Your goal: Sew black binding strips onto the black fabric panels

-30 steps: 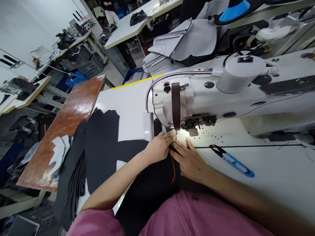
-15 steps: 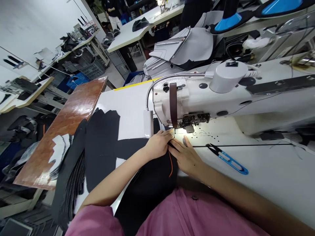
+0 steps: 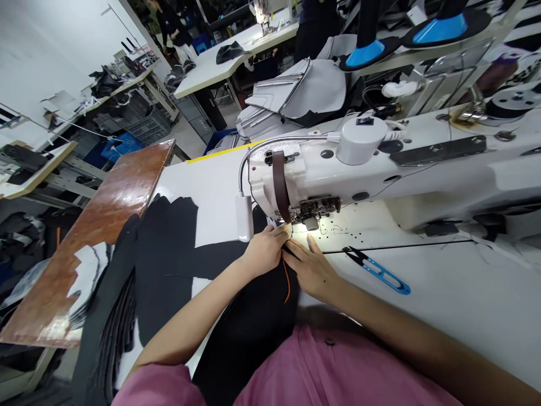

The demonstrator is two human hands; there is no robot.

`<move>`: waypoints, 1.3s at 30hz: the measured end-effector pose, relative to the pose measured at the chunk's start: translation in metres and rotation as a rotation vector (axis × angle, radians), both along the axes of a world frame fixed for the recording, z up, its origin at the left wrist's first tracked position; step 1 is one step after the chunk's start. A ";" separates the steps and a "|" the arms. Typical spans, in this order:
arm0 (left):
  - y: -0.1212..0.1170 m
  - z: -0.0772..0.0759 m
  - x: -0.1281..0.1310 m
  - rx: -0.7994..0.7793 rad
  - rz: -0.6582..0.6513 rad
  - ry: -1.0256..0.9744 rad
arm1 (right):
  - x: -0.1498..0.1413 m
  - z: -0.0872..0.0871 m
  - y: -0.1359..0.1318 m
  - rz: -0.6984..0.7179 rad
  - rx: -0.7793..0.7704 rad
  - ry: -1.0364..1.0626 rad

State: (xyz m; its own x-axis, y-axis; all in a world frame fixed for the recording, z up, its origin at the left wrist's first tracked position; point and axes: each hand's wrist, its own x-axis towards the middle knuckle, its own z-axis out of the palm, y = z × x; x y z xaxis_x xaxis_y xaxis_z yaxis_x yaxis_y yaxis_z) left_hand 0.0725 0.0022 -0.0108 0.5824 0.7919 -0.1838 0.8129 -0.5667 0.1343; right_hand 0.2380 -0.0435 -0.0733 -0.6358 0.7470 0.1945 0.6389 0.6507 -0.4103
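**Swung rightward since the earlier frame, the view now shows more of the white sewing machine (image 3: 338,172), while left hand (image 3: 264,252) and right hand (image 3: 313,273) keep their place beside its foot**

Farthest left of the fingers, a glossy red-brown board (image 3: 120,180) carries a pile of white notched pieces (image 3: 95,273). Nearer, a stack of black cut pieces (image 3: 103,332) overlaps the table edge, and a broad black fabric piece (image 3: 163,268) lies flat left of the left fingers.

Just beyond the left fingertips, a white lamp head (image 3: 244,220) on a bent metal neck crowds the approach, and a dark brown strap (image 3: 279,183) hangs in front of the needle area, hiding part of it.

Left-hand fingers are pressed together over the near end of the work; whether they pinch it, I cannot tell. Under both hands, the black cloth (image 3: 249,327) runs from the machine foot toward the lap, a thin orange cord (image 3: 288,285) trailing just below the right fingers. Right-hand fingers rest on it slightly spread, one standing apart.

Judging by how much cloth lies on the lap side, the work in hand looks unfinished; no completed seam can be made out, and the stack seems to await its turn.

Right of the right fingers lie blue-handled thread snips (image 3: 382,274), apart from the cloth.
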 end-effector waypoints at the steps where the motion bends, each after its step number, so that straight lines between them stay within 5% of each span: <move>1: 0.000 0.000 0.000 0.000 -0.007 0.003 | 0.000 0.000 0.000 -0.003 0.005 -0.002; 18: -0.006 0.015 0.015 -0.045 0.002 0.199 | 0.001 0.000 -0.013 0.016 0.120 -0.078; 25: -0.001 0.016 0.021 -0.122 0.033 0.284 | 0.004 0.002 -0.024 0.037 0.307 -0.103; 39: 0.009 0.018 0.024 -0.131 -0.003 0.305 | 0.007 0.004 -0.010 0.177 0.389 -0.028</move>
